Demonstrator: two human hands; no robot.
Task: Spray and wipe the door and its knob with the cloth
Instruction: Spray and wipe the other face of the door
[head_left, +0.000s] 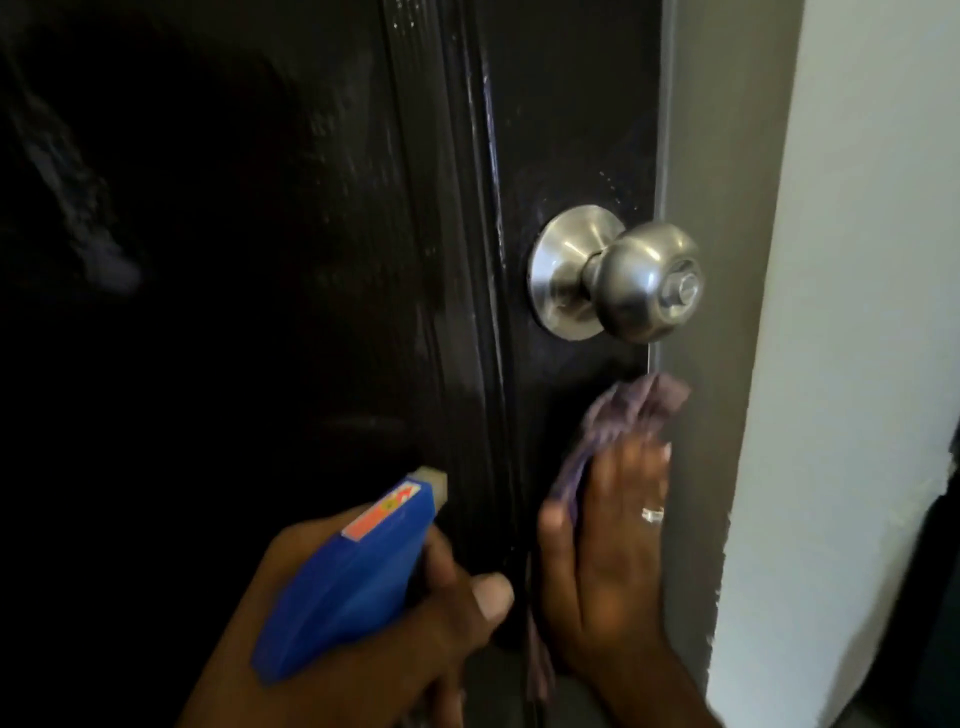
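Your right hand (608, 540) presses the crumpled purple cloth (623, 415) flat-fingered against the dark glossy door (311, 260), just below the round brushed-steel knob (639, 280). Beside it, your left hand (395, 623) grips the blue spray bottle head (358, 566).

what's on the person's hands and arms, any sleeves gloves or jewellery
Both hands are bare, no gloves. The right hand wears a sparkly silver ring on one finger, and its nails look pale. The left hand shows no ring. No sleeves show on either forearm.
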